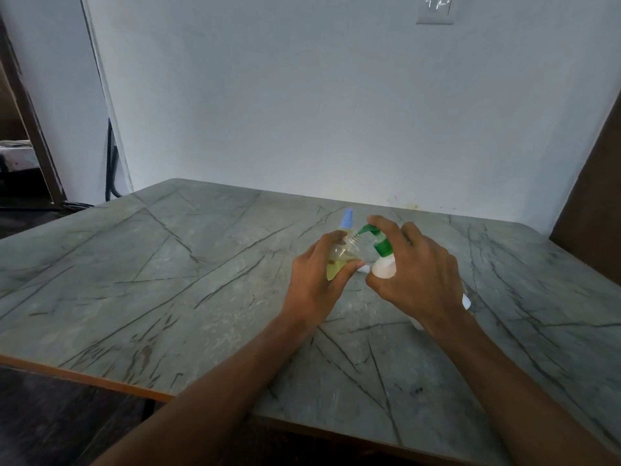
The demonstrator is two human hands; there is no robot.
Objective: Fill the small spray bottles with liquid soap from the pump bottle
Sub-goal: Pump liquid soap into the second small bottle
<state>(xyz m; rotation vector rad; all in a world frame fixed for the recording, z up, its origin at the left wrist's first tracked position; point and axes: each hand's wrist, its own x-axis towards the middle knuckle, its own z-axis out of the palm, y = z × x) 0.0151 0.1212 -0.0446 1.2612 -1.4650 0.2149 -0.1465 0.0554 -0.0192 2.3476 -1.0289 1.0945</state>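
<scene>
Left hand (319, 274): closed around a small clear spray bottle (339, 260), thumb across its front; the bottle is held above the table and tilted with its open neck toward the right.
Spray bottle: cap off; yellow liquid fills its lower part, the upper part is clear.
Right hand (413, 274): wrapped around the white pump bottle (384, 269), one finger lying over the top of the green pump head (373, 235).
Pump bottle: white body, green collar and pump; tilted slightly left, its nozzle tip meeting the mouth of the spray bottle. Whether its base touches the table cannot be told, as the hand hides it.
Second spray bottle (346, 220): stands behind the left hand, near the far middle of the table; only its pale blue cap and a little yellow below it show.
White pieces (465, 301): small white shapes on the table, partly hidden under the right hand and wrist; what they are cannot be told.
Table (168, 280): grey marbled top with dark veins and an orange edge, set against a pale wall (302, 95).
Wall plate (435, 10): on the wall, top right.
</scene>
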